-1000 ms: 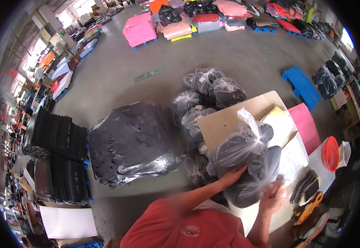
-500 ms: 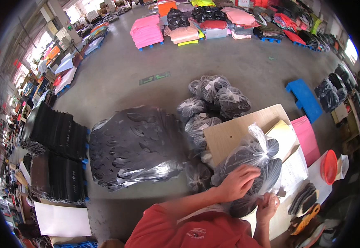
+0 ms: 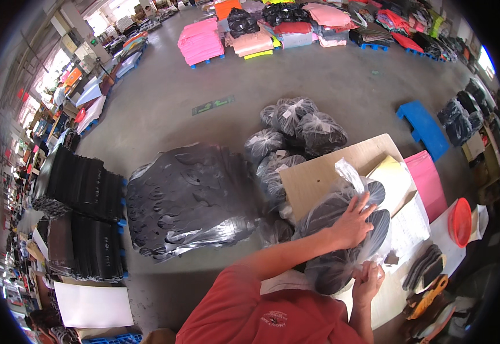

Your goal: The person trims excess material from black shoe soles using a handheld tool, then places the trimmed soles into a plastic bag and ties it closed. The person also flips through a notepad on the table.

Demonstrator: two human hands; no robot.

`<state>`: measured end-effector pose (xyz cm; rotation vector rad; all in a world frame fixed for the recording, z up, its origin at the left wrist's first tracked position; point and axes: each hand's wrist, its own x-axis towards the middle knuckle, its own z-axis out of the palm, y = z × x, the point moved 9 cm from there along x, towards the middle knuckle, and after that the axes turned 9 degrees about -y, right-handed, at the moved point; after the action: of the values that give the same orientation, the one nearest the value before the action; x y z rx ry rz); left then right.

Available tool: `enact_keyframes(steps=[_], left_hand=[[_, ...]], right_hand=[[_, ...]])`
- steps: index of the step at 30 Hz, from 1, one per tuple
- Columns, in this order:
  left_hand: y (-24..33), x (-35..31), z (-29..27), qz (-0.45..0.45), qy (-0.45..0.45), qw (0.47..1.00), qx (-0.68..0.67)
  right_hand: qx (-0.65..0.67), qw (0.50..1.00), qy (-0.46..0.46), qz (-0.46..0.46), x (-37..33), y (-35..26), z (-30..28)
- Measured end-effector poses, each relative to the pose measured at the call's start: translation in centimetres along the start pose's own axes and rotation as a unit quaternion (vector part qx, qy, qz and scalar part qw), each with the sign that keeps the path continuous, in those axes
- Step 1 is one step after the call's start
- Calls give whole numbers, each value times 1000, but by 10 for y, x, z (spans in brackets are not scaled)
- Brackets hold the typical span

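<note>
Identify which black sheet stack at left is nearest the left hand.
The wide, glossy stack with cut-outs; the far-left stacks lie beyond it, farther from the left hand.

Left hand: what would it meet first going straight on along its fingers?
The left hand would probably meet the clear bag's dark upper bulge first, with the yellow sheet beyond; the hand's height above them is unclear.

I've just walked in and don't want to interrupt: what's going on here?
A person in a red shirt is handling dark-filled clear bags on a table. The left hand is spread over them; the right hand is curled at the nearer one's edge, its grip unclear. Similar bags lie on the floor beyond.
</note>
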<state>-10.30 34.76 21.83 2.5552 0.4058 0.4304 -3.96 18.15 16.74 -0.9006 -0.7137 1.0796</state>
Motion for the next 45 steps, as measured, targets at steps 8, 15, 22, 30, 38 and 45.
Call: enact_keyframes(steps=[8, 15, 22, 30, 38, 45], left_hand=[[-4, 0, -18, 85, 59, 983, 149], [-35, 13, -23, 84, 72, 993, 51], [-61, -9, -62, -45, 212, 970, -108], [-22, 21, -26, 41, 32, 985, 167], [-27, 38, -16, 17, -84, 982, 171], [-58, 29, -44, 23, -51, 986, -160]], right_hand=[[17, 1000, -14, 12, 3, -6, 22], [-65, 997, -5, 52, 8, -29, 52], [-57, 997, 12, 56, 16, -39, 61], [-66, 994, 16, 90, 4, -34, 53], [-41, 996, 47, 67, -7, -41, 48], [-49, 997, 5, 51, 1, -42, 50]])
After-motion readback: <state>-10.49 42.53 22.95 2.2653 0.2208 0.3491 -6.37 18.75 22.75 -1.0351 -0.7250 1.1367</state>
